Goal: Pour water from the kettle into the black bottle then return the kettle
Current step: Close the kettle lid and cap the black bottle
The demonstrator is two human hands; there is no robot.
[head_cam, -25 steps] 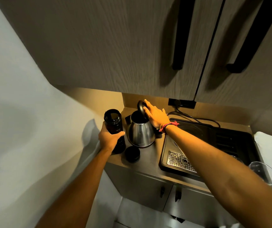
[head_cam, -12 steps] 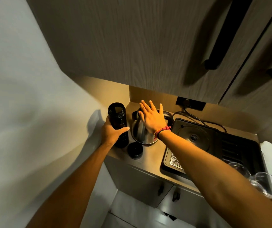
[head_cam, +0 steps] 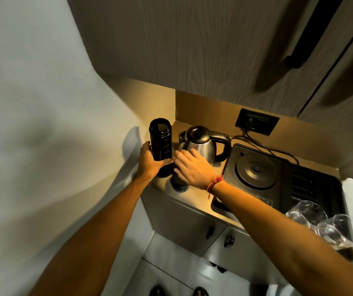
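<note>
A steel kettle (head_cam: 201,144) with a black handle and its lid up stands upright at the counter's back left corner. Left of it, the open black bottle (head_cam: 160,139) is upright on the counter with my left hand (head_cam: 150,162) wrapped around its lower part. My right hand (head_cam: 192,169) hovers in front of the kettle, fingers spread and blurred, holding nothing. Under its fingers lies the bottle's black cap (head_cam: 179,184), partly hidden.
A black induction hob (head_cam: 256,169) fills the counter to the right, its cord running to a wall socket (head_cam: 256,121). Two clear glasses (head_cam: 329,225) lie at the front right edge. Upper cabinets hang low overhead; a wall closes the left side.
My right hand has left the kettle's handle and lid and drawn back and down to the front, over the cap. The left hand stays on the bottle. The view has shifted.
</note>
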